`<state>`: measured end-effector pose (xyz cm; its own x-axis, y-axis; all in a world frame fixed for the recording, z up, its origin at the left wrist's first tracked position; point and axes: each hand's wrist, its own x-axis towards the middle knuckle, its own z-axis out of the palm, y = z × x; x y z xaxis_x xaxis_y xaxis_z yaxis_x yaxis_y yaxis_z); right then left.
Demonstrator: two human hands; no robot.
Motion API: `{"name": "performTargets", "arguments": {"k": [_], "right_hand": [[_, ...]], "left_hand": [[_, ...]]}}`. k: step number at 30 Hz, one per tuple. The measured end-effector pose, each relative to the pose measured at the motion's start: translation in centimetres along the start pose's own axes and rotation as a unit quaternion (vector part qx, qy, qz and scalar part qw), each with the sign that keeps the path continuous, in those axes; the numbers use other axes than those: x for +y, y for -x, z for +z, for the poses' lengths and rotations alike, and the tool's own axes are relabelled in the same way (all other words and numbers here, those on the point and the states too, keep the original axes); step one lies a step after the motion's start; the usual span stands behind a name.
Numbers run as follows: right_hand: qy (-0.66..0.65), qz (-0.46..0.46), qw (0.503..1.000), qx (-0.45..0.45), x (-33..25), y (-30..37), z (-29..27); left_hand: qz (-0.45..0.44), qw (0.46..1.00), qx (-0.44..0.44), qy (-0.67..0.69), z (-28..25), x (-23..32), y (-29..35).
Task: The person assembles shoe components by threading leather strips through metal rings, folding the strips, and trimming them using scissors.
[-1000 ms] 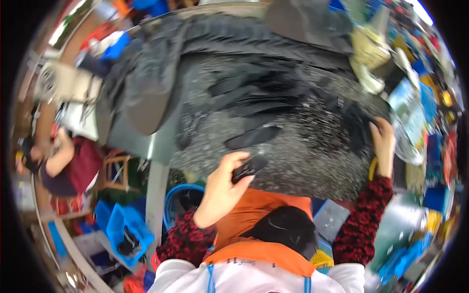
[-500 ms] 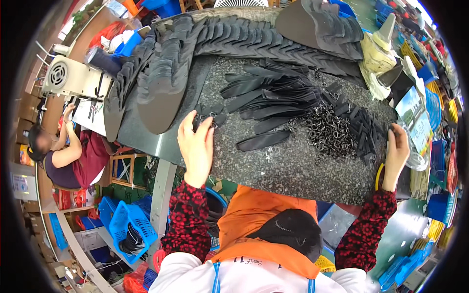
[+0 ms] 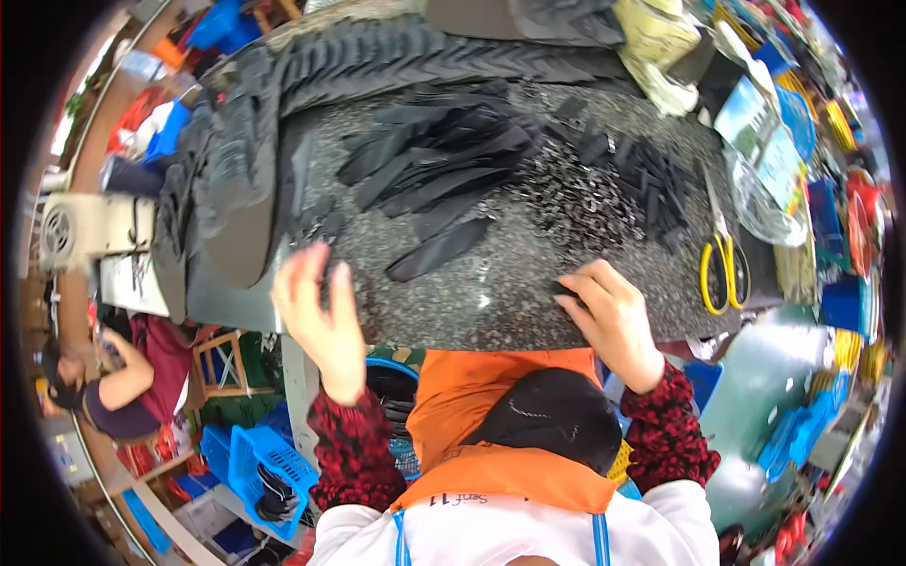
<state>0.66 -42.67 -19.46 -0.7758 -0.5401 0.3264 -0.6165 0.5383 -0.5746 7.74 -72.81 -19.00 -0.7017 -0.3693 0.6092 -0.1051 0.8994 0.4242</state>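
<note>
My left hand [image 3: 316, 307] lies with fingers spread on the left part of the speckled grey table [image 3: 491, 283], beside small black pieces near the table's corner. My right hand [image 3: 612, 316] rests flat near the front edge with a small black piece under its fingertips. A fan of long black strips [image 3: 434, 174] lies in the middle of the table, beyond both hands. Stacks of grey ribbed soles [image 3: 396, 52] line the far and left sides. More small black pieces [image 3: 651, 179] lie to the right.
Yellow-handled scissors [image 3: 719, 264] lie at the table's right edge next to a clear bag [image 3: 760, 203]. A seated person [image 3: 123, 377] works at the lower left by a sewing machine [image 3: 90, 226]. Blue crates [image 3: 260, 462] and a blue bin [image 3: 392, 377] stand under the table.
My right hand has come in from the far right edge toward the middle front. My left hand has moved left and nearer the table's corner. The view has shifted closer.
</note>
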Motion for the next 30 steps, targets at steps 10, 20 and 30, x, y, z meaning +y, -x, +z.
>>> {"name": "performTargets", "arguments": {"k": [10,20,30], "right_hand": [[-0.141,0.036,0.988,0.046,-1.9,0.4,1.7],[-0.172,0.142,0.97,0.091,-1.6,0.7,2.1],[-0.11,0.067,0.983,0.127,-2.3,-0.4,2.7]], "left_hand": [[-0.251,0.737,-0.393,0.489,4.4,9.8,4.6],[-0.215,0.785,-0.397,0.424,4.1,10.4,4.1],[-0.264,0.75,-0.396,0.459,4.5,10.2,3.5]]}}
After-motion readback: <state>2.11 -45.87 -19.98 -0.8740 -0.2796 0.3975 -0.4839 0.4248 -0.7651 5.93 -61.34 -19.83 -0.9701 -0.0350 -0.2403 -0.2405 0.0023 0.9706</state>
